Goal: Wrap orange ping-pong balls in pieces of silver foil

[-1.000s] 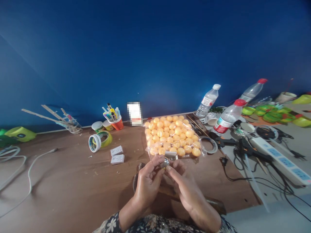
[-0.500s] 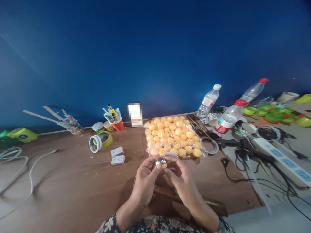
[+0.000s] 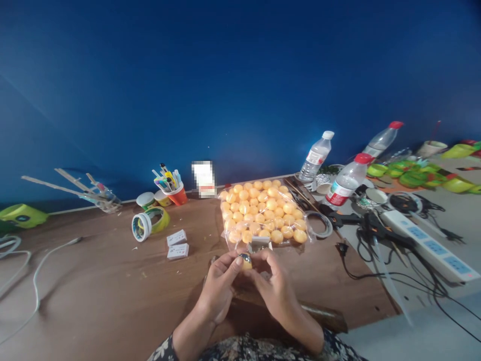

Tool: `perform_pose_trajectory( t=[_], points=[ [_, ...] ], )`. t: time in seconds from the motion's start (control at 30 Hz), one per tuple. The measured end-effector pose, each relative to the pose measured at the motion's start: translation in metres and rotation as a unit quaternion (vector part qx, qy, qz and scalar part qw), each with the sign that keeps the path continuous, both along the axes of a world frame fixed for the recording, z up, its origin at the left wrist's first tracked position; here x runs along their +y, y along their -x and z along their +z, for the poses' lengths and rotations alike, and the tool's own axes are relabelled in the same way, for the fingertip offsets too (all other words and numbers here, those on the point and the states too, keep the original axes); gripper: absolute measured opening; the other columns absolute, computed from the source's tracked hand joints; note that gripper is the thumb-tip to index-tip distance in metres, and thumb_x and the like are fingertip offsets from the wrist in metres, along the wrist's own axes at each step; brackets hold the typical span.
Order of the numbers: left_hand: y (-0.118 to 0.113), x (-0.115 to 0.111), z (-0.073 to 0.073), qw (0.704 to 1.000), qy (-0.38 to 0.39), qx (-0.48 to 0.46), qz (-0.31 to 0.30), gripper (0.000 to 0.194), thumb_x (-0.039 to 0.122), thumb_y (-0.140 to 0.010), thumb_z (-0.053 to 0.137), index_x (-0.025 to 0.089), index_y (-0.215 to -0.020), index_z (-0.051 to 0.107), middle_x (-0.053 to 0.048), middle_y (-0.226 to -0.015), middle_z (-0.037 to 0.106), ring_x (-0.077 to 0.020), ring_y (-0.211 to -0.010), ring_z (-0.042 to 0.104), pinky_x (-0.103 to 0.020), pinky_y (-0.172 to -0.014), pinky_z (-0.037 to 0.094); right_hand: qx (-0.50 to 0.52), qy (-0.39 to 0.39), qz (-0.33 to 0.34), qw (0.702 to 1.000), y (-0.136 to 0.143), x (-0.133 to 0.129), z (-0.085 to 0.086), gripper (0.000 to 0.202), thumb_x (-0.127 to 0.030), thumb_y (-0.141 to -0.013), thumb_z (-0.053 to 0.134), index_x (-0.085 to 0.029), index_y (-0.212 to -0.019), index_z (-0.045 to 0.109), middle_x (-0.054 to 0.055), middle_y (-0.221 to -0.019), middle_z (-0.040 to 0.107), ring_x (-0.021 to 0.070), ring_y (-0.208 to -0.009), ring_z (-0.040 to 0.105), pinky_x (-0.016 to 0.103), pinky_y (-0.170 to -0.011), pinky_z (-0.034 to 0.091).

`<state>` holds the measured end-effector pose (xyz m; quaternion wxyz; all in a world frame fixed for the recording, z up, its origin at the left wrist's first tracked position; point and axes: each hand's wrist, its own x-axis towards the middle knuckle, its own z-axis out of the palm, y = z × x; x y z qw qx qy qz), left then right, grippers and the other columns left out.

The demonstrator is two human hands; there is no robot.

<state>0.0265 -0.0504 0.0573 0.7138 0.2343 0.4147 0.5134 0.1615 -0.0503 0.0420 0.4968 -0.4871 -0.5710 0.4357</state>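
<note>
In the head view, a person in flowered sleeves sat close to the table's near edge, and both hands were busy with one small rounded piece, silvery on top and yellow below. It was up in the fingertips, over the near half of the table. The left hand pinched it, thumb across the silvery part; the right hand gripped it from the other side, thumb low and the other fingers curled, though I couldn't see every fingertip.

Just beyond the fingers lay a small pale box, touching the clear bag of orange balls that reached back toward the table's far edge. A thick brown rod ran under the right forearm toward the table's near right corner.

Over to the left I saw two little white boxes side by side, and behind them a white roll next to a yellow tape roll. An orange cup of pens stood near the far edge. By the right edge were a red-capped bottle and, well past it, a white power strip.
</note>
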Motion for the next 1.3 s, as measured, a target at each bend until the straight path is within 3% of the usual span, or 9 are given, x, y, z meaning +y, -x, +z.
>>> perform_pose_trajectory(
  t=[0.1, 0.2, 0.27, 0.33, 0.47, 0.7, 0.9, 1.13, 1.3],
  points=[
    [0.003, 0.000, 0.001, 0.999, 0.018, 0.007, 0.032, 0.032, 0.037, -0.069, 0.079, 0.012, -0.088, 0.071, -0.005, -0.076, 0.071, -0.0127, -0.066, 0.065, -0.022, -0.063, 0.055, -0.068, -0.036, 0.096, 0.992, -0.025, 0.020, 0.008, 0.013, -0.032, -0.083, 0.065, -0.020, -0.089, 0.065, 0.003, -0.082, 0.069, 0.0181, -0.074, 0.063, 0.025, -0.066, 0.048],
    [0.006, 0.002, 0.003, 0.995, 0.058, 0.020, 0.082, 0.039, 0.046, -0.063, 0.080, 0.012, -0.079, 0.069, -0.002, -0.068, 0.067, -0.0110, -0.058, 0.062, -0.022, -0.055, 0.055, -0.153, -0.058, 0.005, 0.987, -0.048, 0.044, 0.013, 0.020, -0.034, -0.090, 0.054, -0.019, -0.082, 0.064, 0.003, -0.073, 0.068, 0.0163, -0.065, 0.061, 0.024, -0.060, 0.045],
    [0.006, 0.002, 0.004, 0.992, 0.084, 0.027, 0.095, 0.043, 0.050, -0.060, 0.080, 0.013, -0.077, 0.067, 0.000, -0.064, 0.065, -0.0100, -0.052, 0.060, -0.020, -0.049, 0.053, -0.299, -0.059, 0.050, 0.951, -0.055, 0.054, 0.014, 0.022, -0.028, -0.091, 0.052, -0.018, -0.075, 0.065, 0.003, -0.071, 0.069, 0.0161, -0.065, 0.062, 0.024, -0.060, 0.044],
    [0.004, 0.002, 0.005, 0.990, 0.094, 0.033, 0.100, 0.046, 0.053, -0.058, 0.080, 0.013, -0.075, 0.066, 0.001, -0.060, 0.063, -0.0090, -0.048, 0.058, -0.018, -0.044, 0.051, -0.451, -0.058, 0.122, 0.882, -0.053, 0.058, 0.013, 0.026, -0.023, -0.092, 0.049, -0.019, -0.074, 0.067, 0.003, -0.072, 0.070, 0.0166, -0.068, 0.065, 0.024, -0.062, 0.044],
    [0.002, 0.002, 0.004, 0.990, 0.093, 0.028, 0.103, 0.046, 0.055, -0.060, 0.078, 0.014, -0.073, 0.062, 0.003, -0.057, 0.060, -0.0081, -0.047, 0.056, -0.017, -0.042, 0.048, -0.576, -0.045, 0.166, 0.799, -0.036, 0.057, 0.009, 0.022, -0.010, -0.086, 0.051, -0.016, -0.080, 0.071, 0.010, -0.079, 0.074, 0.0218, -0.078, 0.069, 0.026, -0.068, 0.047],
    [0.007, 0.001, 0.005, 0.995, 0.067, 0.030, 0.073, 0.047, 0.057, -0.068, 0.071, 0.013, -0.085, 0.066, -0.001, -0.067, 0.065, -0.0086, -0.049, 0.057, -0.018, -0.045, 0.048, -0.646, -0.034, 0.188, 0.739, -0.017, 0.061, 0.017, 0.025, -0.002, -0.083, 0.050, -0.013, -0.079, 0.072, 0.014, -0.077, 0.074, 0.0255, -0.077, 0.072, 0.028, -0.066, 0.052],
    [0.009, 0.002, 0.007, 0.995, 0.065, -0.033, 0.067, 0.049, 0.052, -0.076, 0.067, 0.012, -0.105, 0.068, -0.003, -0.070, 0.065, -0.0084, -0.054, 0.056, -0.018, -0.050, 0.048, -0.657, -0.030, 0.178, 0.732, -0.019, 0.058, 0.017, 0.025, -0.002, -0.085, 0.049, -0.013, -0.085, 0.071, 0.015, -0.080, 0.073, 0.0265, -0.076, 0.073, 0.030, -0.063, 0.051],
    [0.010, 0.001, 0.005, 0.995, 0.055, -0.066, 0.055, 0.033, 0.027, -0.078, 0.070, 0.012, -0.108, 0.067, -0.005, -0.082, 0.068, -0.0122, -0.064, 0.063, -0.022, -0.060, 0.052, -0.608, -0.032, 0.152, 0.778, -0.031, 0.056, -0.001, 0.017, -0.015, -0.090, 0.048, -0.020, -0.090, 0.065, 0.008, -0.081, 0.072, 0.0221, -0.072, 0.069, 0.025, -0.057, 0.040],
    [0.009, 0.001, 0.002, 0.997, 0.038, -0.034, 0.061, 0.029, 0.029, -0.077, 0.073, 0.016, -0.102, 0.067, 0.000, -0.075, 0.065, -0.0077, -0.057, 0.058, -0.018, -0.053, 0.049, -0.568, -0.036, 0.147, 0.809, -0.035, 0.055, -0.007, 0.014, -0.018, -0.090, 0.051, -0.023, -0.092, 0.064, 0.005, -0.096, 0.069, 0.0173, -0.077, 0.067, 0.023, -0.058, 0.035]
  ],
)
